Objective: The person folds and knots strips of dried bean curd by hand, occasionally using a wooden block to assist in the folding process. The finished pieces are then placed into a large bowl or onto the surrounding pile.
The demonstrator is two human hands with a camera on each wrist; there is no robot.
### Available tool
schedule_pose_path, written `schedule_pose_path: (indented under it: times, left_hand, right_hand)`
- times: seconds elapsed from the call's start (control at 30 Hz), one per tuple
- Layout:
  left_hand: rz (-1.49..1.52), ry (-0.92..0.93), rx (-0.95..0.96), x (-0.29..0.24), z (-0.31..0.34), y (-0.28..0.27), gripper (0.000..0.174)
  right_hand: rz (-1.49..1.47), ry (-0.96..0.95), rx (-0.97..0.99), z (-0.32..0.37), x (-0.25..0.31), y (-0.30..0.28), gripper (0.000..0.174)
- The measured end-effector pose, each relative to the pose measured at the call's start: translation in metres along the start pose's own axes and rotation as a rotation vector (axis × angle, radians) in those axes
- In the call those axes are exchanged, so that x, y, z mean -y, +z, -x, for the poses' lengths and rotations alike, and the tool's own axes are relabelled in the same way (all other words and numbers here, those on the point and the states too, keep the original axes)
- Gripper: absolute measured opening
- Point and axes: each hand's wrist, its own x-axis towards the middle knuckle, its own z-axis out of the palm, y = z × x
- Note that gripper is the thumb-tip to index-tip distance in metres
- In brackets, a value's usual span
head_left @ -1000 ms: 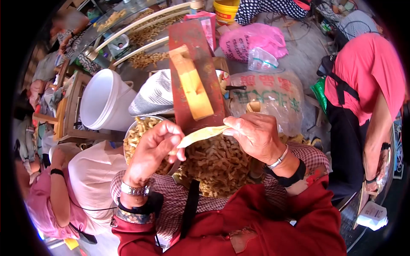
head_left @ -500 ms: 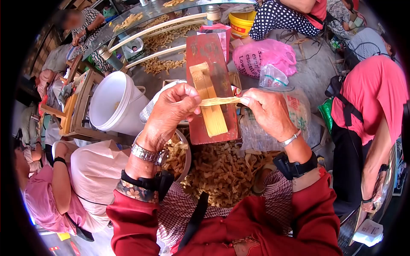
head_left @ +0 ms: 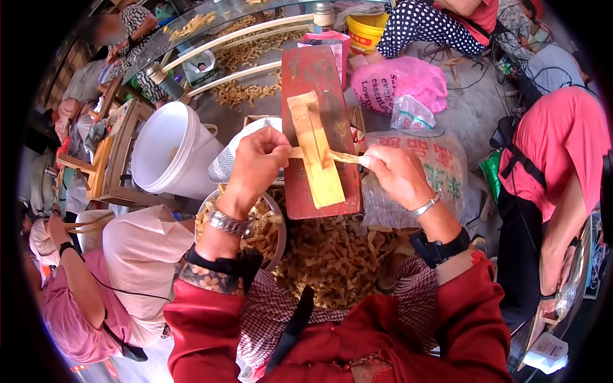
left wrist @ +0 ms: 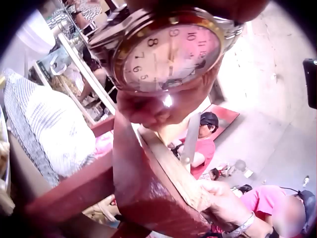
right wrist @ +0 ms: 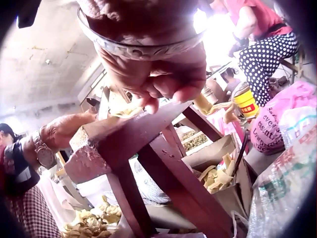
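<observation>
The left grip (head_left: pixel 257 163) pinches one end of a yellowish strip (head_left: pixel 345 157) and the right grip (head_left: pixel 397 173) the other; the strip shows on both sides of a wooden block (head_left: pixel 324 183) lying on the red table (head_left: pixel 313 69).

Between your left hand (head_left: pixel 257 163) and right hand (head_left: pixel 399 175) stands the wooden block (head_left: pixel 316 153) on the red bench (head_left: pixel 313 70), barring the direct way across; you have room over it and along the bare far end of the bench. The white bucket (head_left: pixel 159 150) and striped bundle (head_left: pixel 223 166) crowd your left, the plastic sack (head_left: pixel 450 169) your right
</observation>
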Motion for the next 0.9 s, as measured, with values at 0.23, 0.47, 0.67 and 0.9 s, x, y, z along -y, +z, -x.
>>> schedule_pose_path:
  times: [0.23, 0.47, 0.67, 0.9]
  left_hand:
    - [-0.046, -0.078, 0.345, -0.045, 0.063, -0.002, 0.018]
    - [-0.069, -0.085, 0.232, -0.051, 0.113, 0.024, 0.019]
    - [0.221, 0.259, 0.101, -0.016, 0.120, 0.058, 0.021]
    - [0.582, 0.265, 0.036, -0.020, 0.121, 0.070, 0.026]
  right_hand:
    - [-0.440, 0.074, -0.014, 0.016, 0.023, -0.005, 0.018]
    - [-0.435, -0.034, 0.070, 0.051, 0.064, -0.009, 0.016]
    - [-0.357, -0.087, 0.077, 0.067, 0.073, 0.009, 0.017]
    - [-0.620, 0.055, 0.209, 0.076, 0.077, 0.020, 0.025]
